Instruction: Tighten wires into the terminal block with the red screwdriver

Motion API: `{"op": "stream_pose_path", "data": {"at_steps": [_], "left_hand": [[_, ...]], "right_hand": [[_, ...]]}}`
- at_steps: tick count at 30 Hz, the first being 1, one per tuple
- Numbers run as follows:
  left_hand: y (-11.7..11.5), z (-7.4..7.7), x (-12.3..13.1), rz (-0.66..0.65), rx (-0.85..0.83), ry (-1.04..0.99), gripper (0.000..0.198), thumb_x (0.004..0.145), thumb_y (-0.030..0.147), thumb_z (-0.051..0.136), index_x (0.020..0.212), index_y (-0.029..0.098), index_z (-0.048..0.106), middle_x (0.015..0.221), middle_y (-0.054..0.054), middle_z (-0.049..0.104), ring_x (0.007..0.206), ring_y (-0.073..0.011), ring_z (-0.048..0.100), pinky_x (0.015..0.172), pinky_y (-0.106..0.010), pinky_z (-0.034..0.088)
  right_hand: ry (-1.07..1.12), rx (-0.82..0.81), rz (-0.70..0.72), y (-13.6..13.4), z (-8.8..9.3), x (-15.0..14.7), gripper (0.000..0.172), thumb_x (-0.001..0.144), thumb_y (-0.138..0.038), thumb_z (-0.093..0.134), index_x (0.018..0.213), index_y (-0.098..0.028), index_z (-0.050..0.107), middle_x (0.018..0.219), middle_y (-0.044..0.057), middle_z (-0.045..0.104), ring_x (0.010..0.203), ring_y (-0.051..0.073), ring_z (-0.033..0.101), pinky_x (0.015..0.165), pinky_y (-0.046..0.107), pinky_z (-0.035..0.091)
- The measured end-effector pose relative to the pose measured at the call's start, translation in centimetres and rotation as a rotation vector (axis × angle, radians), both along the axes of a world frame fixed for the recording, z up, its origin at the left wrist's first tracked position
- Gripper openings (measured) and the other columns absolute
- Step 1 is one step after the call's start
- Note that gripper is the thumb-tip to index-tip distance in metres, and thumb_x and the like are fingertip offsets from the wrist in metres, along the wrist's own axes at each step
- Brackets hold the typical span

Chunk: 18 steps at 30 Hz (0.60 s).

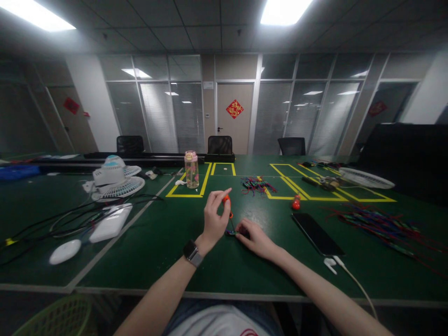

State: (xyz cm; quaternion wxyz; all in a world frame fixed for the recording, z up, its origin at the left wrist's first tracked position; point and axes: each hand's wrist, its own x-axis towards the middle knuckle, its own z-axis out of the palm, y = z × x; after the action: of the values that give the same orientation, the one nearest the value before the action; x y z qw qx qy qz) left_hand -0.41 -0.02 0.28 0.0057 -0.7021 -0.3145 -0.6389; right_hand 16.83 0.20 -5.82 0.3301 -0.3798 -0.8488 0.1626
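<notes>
My left hand (pixel 214 218) is closed around the orange handle of a screwdriver (pixel 227 203), held nearly upright. Its thin shaft points down to a small piece with coloured wires (pixel 231 232) on the green table. My right hand (pixel 257 239) rests on the table with its fingertips pinched at the right edge of that small piece, which they partly hide. What exactly the piece is, I cannot make out. Beyond my hands lies a pile of similar wired pieces (pixel 258 185).
At right are a black phone (pixel 317 233) with a white cable, a red-orange object (pixel 296 202) and a bundle of coloured wires (pixel 378 226). A pink-lidded bottle (pixel 192 171) stands beyond my left hand. White fans (pixel 119 182), a power bank (pixel 111 223) and a mouse (pixel 65 252) lie left.
</notes>
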Motion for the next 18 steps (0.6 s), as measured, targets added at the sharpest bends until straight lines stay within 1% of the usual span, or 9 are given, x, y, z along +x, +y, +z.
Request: {"op": "stream_pose_path", "data": {"at_steps": [3,5,10,12,14,18], "left_hand": [[-0.07,0.08,0.11,0.056,0.037,-0.003,0.021,0.091,0.024,0.056,0.109,0.023,0.066,0.091,-0.002,0.051,0.085,-0.0146,0.055,0.079,-0.029,0.049],[-0.18,0.13,0.07,0.064,0.046,0.010,0.020,0.091,0.025,0.057,0.108,0.023,0.067,0.091,-0.003,0.050,0.085,-0.0148,0.054,0.079,-0.029,0.049],[-0.30,0.11,-0.11,-0.005,0.002,0.031,0.035,0.097,0.021,0.040,0.125,0.022,0.060,0.106,-0.007,0.054,0.097,-0.0170,0.057,0.086,-0.032,0.049],[-0.21,0.07,-0.07,-0.017,-0.003,0.019,0.036,0.097,0.020,0.038,0.127,0.022,0.058,0.106,-0.007,0.057,0.098,-0.0172,0.057,0.086,-0.032,0.049],[-0.10,0.05,0.03,-0.002,0.003,0.005,0.033,0.096,0.021,0.043,0.125,0.022,0.059,0.101,-0.006,0.057,0.095,-0.0169,0.057,0.085,-0.032,0.049],[-0.07,0.10,0.16,0.059,0.026,0.000,0.024,0.091,0.026,0.058,0.114,0.023,0.064,0.093,-0.003,0.052,0.087,-0.0155,0.055,0.082,-0.030,0.049]], "right_hand": [[0.002,-0.004,-0.007,-0.01,0.01,-0.01,0.010,0.081,-0.009,0.058,0.084,-0.019,0.056,0.079,0.001,0.055,0.073,0.016,0.052,0.066,0.027,0.042],[0.000,-0.008,-0.009,-0.04,0.06,-0.02,0.010,0.081,-0.009,0.058,0.084,-0.019,0.056,0.079,0.001,0.055,0.073,0.016,0.052,0.066,0.027,0.042],[-0.008,-0.014,-0.008,-0.07,0.12,-0.06,0.011,0.081,-0.008,0.058,0.085,-0.018,0.056,0.080,0.001,0.055,0.073,0.017,0.052,0.066,0.027,0.042],[-0.006,-0.015,-0.009,-0.04,0.06,-0.07,0.011,0.081,-0.008,0.058,0.084,-0.019,0.056,0.080,0.001,0.056,0.073,0.017,0.053,0.065,0.027,0.041],[0.000,-0.011,-0.008,0.00,-0.03,-0.06,0.012,0.081,-0.008,0.058,0.084,-0.019,0.056,0.079,0.001,0.056,0.072,0.016,0.053,0.065,0.027,0.041],[0.008,-0.013,-0.010,0.06,-0.16,-0.04,0.012,0.080,-0.008,0.058,0.084,-0.019,0.055,0.081,0.001,0.056,0.073,0.017,0.053,0.065,0.027,0.042]]}}
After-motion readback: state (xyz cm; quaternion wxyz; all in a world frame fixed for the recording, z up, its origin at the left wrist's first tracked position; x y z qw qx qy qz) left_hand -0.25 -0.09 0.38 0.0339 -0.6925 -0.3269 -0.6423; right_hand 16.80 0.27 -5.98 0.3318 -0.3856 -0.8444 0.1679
